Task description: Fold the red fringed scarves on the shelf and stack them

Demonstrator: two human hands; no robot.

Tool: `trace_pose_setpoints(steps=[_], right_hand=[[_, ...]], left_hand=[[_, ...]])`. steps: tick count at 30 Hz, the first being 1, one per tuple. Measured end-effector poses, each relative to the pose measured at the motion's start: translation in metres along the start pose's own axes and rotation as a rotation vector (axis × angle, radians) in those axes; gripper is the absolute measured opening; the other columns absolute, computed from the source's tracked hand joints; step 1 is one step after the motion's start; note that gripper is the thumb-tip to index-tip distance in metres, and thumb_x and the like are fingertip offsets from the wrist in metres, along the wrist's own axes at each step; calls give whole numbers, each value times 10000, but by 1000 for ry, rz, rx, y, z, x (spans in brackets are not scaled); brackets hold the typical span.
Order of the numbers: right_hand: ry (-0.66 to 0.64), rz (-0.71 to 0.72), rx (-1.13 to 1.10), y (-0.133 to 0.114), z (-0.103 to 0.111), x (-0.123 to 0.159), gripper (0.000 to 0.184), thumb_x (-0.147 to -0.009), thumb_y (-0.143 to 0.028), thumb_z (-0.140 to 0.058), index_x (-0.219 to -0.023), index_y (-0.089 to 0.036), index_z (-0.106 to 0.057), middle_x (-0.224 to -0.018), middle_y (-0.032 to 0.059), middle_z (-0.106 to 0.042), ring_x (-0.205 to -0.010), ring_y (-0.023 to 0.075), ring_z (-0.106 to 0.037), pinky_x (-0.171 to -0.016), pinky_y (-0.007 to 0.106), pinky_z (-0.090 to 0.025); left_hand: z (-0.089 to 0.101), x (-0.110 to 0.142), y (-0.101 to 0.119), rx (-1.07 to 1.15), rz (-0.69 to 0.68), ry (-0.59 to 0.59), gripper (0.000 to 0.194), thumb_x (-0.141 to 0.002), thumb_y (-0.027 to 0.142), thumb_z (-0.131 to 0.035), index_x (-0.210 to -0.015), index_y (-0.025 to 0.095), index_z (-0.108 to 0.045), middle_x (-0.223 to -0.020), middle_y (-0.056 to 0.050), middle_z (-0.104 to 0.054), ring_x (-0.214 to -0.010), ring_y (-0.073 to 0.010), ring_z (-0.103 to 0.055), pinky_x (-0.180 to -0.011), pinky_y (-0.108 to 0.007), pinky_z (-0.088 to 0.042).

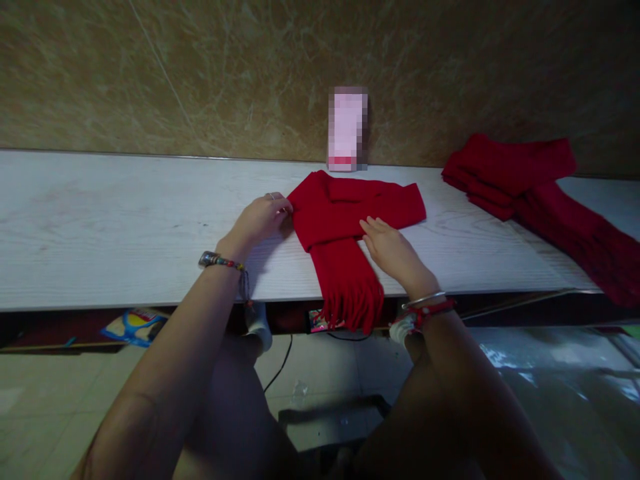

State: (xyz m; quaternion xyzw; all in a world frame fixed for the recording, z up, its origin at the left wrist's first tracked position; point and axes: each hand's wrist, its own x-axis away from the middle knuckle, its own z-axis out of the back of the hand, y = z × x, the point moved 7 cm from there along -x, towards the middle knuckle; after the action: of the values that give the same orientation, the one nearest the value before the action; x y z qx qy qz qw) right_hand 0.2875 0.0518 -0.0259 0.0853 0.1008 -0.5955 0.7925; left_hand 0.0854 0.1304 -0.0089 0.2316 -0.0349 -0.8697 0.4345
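Observation:
A red scarf (357, 213) lies folded on the white wood-grain table (110, 227). Its fringed end (350, 300) hangs over the front edge toward me. My left hand (267, 213) is at the scarf's left fold, with fingers bent together on the cloth; part of the fingertips is hidden. On the lower right of the folded part rests my right hand (390, 247), its fingers stretched out and lying against the fabric.
A second red scarf (520, 180) lies loosely folded at the right, its fringe over the front edge. Against the brown marbled wall (225, 80) stands a pink, blurred-out box-like item (345, 127). Below the table edge are a blue-and-yellow packet (135, 327) and a black cable (280, 367).

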Motion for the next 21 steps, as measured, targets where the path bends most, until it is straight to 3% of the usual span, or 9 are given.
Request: trace_pose_setpoints(steps=[3,8,16,21], right_hand=[[22,-13,-2,-2,1,1,434,-896,-108,-355,-1286,-12,-522,-1322,195,-543,-1259,267,-472,-1047,413,-394],[24,-48,-47,-2,-1,2,438,-898,-103,-344,-1287,1,-516,-1329,212,-531,-1274,265,-453,-1058,420,-376],[88,-42,-88,1,-3,2,433,-885,-108,-347,-1257,-13,-547,-1298,210,-559,-1253,274,-478,-1034,465,-400],[95,-46,-80,1,-2,1,429,-874,-104,-360,-1246,-45,-566,-1279,180,-584,-1233,265,-500,-1027,469,-410]], left_hand=[[6,6,10,83,-41,30,263,-806,159,-447,-984,145,-641,-1017,-79,-646,-932,-190,-593,-840,-339,-485],[1,11,30,132,-89,-58,307,-877,300,-452,-1104,156,-598,-1072,-82,-639,-992,-195,-579,-882,-354,-462],[-7,10,25,97,-46,-71,377,-877,303,-501,-1224,161,-549,-1139,-97,-638,-1012,-180,-590,-884,-326,-456],[-4,9,21,28,70,-102,370,-885,267,-499,-1229,146,-562,-1149,-105,-659,-1013,-198,-617,-886,-323,-463]])
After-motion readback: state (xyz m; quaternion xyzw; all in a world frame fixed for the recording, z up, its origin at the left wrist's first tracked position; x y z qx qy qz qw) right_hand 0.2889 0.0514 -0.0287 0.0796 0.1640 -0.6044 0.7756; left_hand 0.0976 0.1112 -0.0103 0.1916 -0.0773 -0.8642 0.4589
